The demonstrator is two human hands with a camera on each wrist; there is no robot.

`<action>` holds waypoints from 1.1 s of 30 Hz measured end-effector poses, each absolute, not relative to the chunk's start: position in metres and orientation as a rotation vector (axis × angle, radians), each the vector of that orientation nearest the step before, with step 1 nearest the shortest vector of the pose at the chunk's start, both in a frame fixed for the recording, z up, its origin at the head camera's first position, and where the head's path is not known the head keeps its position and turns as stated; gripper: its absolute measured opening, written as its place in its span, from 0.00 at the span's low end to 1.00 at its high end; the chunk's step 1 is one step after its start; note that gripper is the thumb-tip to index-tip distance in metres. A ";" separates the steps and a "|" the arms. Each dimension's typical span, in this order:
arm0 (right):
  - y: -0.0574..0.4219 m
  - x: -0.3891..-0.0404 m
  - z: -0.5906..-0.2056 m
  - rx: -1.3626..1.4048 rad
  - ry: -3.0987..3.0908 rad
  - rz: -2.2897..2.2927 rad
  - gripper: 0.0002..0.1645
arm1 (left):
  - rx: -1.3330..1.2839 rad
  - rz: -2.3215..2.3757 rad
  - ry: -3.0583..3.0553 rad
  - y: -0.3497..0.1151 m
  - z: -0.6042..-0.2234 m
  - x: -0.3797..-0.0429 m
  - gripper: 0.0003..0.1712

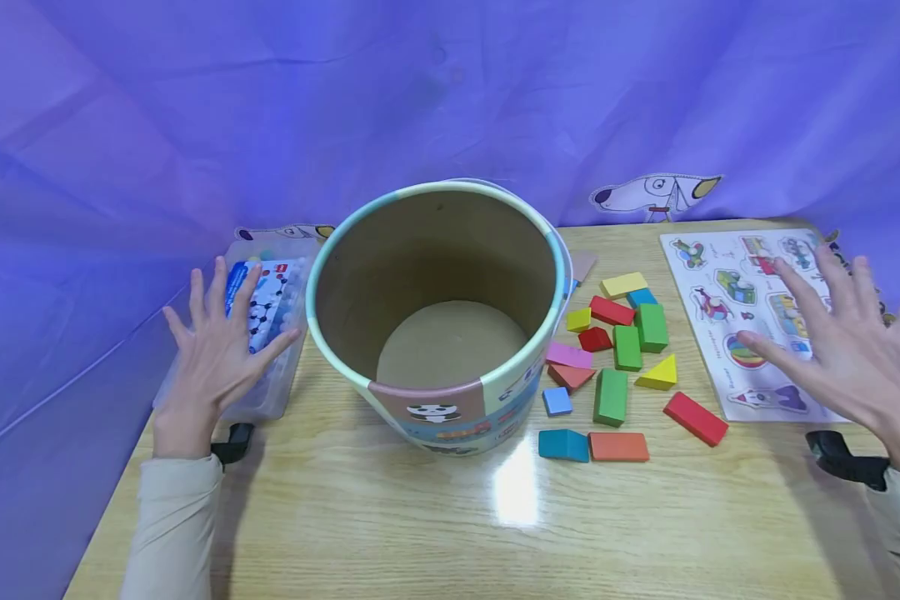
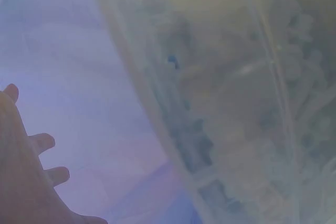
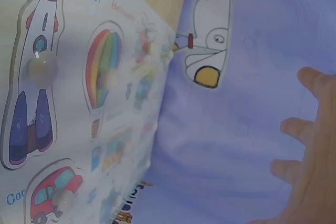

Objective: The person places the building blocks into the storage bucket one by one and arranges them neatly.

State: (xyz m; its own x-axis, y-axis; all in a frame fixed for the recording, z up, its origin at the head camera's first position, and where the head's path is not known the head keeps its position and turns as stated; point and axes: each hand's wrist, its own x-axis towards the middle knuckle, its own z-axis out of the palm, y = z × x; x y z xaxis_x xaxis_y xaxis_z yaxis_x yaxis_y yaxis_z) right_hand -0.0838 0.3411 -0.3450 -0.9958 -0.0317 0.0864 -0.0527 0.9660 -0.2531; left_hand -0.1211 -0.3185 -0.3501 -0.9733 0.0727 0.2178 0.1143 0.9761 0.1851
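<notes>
My left hand (image 1: 213, 350) is spread with straight fingers over a clear plastic case (image 1: 273, 396) at the left, holding nothing. Under the case's lid shows a blue and white printed card (image 1: 266, 304). On the other side, my right hand (image 1: 858, 354) is spread too, above a white peg puzzle board (image 1: 701, 333) with vehicle pictures. In the right wrist view a rocket piece (image 3: 39, 87) and a balloon piece (image 3: 102, 69) sit in that board. Between the hands stands a large round bucket (image 1: 435, 400) with a panda print, its inside bare down to the bottom.
Right of the bucket lie several coloured wooden blocks, among them a green block (image 1: 611, 397), a red block (image 1: 696, 418) and a yellow triangle (image 1: 658, 373). Behind the wooden table (image 1: 390, 525) hangs a purple curtain (image 1: 450, 92) with dog drawings.
</notes>
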 end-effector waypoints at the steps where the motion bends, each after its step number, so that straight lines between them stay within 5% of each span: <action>1: 0.341 -0.084 -0.345 0.069 -3.037 0.393 0.56 | -0.136 -0.289 -2.912 -0.319 -0.350 -0.120 0.54; 24: 0.334 -0.083 -0.346 0.144 -3.013 0.350 0.58 | -0.197 -0.335 -2.911 -0.320 -0.352 -0.123 0.52; 33: 0.308 -0.083 -0.359 0.503 -2.927 0.745 0.50 | -0.477 -1.047 -2.600 -0.290 -0.332 -0.115 0.38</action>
